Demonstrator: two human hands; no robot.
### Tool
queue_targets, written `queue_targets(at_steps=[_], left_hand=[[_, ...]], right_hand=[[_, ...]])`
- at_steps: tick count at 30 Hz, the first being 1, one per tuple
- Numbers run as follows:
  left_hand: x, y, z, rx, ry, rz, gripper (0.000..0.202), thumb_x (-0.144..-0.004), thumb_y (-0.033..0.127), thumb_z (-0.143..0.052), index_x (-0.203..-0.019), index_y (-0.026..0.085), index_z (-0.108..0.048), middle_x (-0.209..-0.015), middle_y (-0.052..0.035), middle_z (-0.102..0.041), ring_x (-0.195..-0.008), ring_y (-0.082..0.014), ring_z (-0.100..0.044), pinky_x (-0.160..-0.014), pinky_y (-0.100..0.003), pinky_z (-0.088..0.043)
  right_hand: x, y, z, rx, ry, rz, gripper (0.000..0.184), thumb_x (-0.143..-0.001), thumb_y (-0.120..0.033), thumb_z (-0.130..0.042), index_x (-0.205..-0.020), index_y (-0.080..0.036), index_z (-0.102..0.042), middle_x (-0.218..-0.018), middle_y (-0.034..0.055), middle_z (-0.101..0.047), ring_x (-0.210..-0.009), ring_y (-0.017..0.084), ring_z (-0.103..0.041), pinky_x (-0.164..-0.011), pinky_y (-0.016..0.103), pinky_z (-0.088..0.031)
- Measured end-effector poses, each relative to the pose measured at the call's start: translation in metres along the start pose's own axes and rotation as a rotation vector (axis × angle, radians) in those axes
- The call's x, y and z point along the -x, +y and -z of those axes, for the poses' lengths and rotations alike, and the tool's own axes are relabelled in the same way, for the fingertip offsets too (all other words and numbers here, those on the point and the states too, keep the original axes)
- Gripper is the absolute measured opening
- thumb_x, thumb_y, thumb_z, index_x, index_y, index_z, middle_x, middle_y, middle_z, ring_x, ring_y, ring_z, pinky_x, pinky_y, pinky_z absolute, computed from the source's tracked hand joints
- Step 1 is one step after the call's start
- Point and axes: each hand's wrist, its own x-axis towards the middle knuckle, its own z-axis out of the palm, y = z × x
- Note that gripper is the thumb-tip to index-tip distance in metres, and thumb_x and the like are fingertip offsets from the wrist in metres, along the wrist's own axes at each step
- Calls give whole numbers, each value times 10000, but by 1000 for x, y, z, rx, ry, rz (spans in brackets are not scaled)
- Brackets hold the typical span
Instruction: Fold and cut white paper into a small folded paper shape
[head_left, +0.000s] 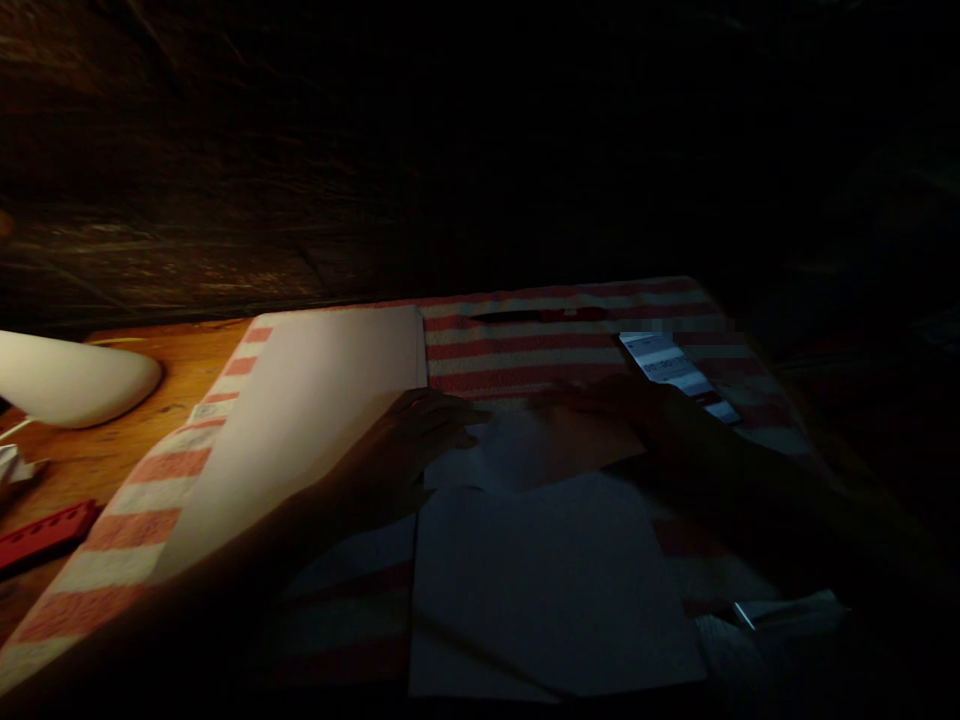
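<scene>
In dim light, a folded-looking piece of white paper [540, 445] is between my two hands. My left hand [420, 430] grips its left side, with the fingers bent over it and the thumb below. My right hand [622, 405] is at its upper right side; its fingers are dark and partly blurred. Nearer to me, another white sheet [540, 590] lies flat, its far edge partly under the held piece. To the left, my left forearm crosses a large white sheet or stack of paper [322, 380].
A red-and-white striped cloth [165, 465] covers much of the wooden table [191, 350]. A lit phone [679, 375] lies beyond my right hand, and a dark slim object [540, 315] at the back. A white lamp-like object [75, 380], a red strip [49, 530] and a clear wrapper [795, 612] lie around.
</scene>
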Motion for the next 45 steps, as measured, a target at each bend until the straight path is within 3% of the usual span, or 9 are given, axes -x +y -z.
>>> queue_targets(at_steps=[6, 13, 22, 28, 33, 36, 38, 42, 45], left_hand=[[-8, 1, -2, 275, 140, 332, 216, -1008, 219, -520, -1124, 205, -701, -1150, -83, -787, -1084, -233, -737, -921, -399, -582], [-11, -2, -8, 441, 182, 450, 154, -995, 290, -608, -1067, 202, -712, -1084, -84, -803, -1015, -226, -765, -857, -361, -628], [-16, 1, -9, 463, 220, 449, 72, -856, 187, -668, -927, 178, -672, -996, -92, -811, -907, -207, -781, -729, -305, -628], [-10, -7, -10, 434, 244, 386, 55, -843, 198, -690, -853, 193, -637, -1035, -87, -815, -936, -207, -781, -750, -313, -605], [-9, -13, -8, 346, 198, 253, 73, -837, 178, -647, -803, 212, -593, -1061, -80, -814, -983, -226, -767, -791, -357, -592], [-10, -14, -4, 299, 164, 202, 78, -827, 164, -649, -804, 218, -596, -1083, -74, -813, -1026, -235, -751, -818, -367, -583], [-10, -12, 1, 253, 115, 205, 84, -812, 185, -657, -890, 216, -665, -1098, -77, -806, -1032, -247, -737, -830, -376, -579], [-9, -7, 7, 197, 21, 174, 389, -843, 304, -680, -1220, 216, -721, -1173, -103, -764, -1067, -267, -702, -874, -392, -597], [-11, -9, 2, 152, 10, 126, 377, -961, 214, -541, -1309, 233, -685, -1281, -102, -731, -1146, -241, -683, -906, -368, -595]], right_hand=[[-15, 3, -2, 22, 72, -436, 258, -925, -143, -554, -941, -160, -810, -942, 115, -818, -827, 269, -764, -704, 352, -571], [-21, -10, -6, 93, 96, -539, 135, -847, -132, -678, -916, -149, -793, -909, 115, -809, -778, 238, -744, -646, 307, -537], [-17, 6, -21, -402, 245, -361, 194, -848, -291, -733, -1008, -200, -795, -1045, 84, -819, -912, 272, -770, -784, 395, -590], [-20, 5, -24, -626, 203, -344, 245, -808, -337, -802, -1002, -189, -782, -1001, 74, -811, -895, 243, -762, -794, 366, -572], [-20, 4, -18, -334, 182, -190, 158, -803, -309, -801, -918, -201, -797, -908, 47, -784, -829, 209, -723, -752, 322, -534], [-18, 7, -16, -159, 184, -80, 209, -811, -346, -799, -982, -228, -814, -986, 52, -789, -881, 217, -711, -808, 346, -532], [-17, 11, -17, -101, 167, -23, 215, -835, -371, -781, -1002, -240, -815, -1037, 61, -797, -938, 233, -720, -847, 367, -535], [-14, 20, -20, -49, 136, 10, 160, -911, -351, -701, -966, -247, -810, -1066, 58, -814, -1024, 259, -741, -934, 414, -544], [-13, 22, -17, -61, 94, 20, 219, -921, -380, -697, -1073, -268, -809, -1159, 64, -808, -1123, 290, -735, -994, 463, -545]])
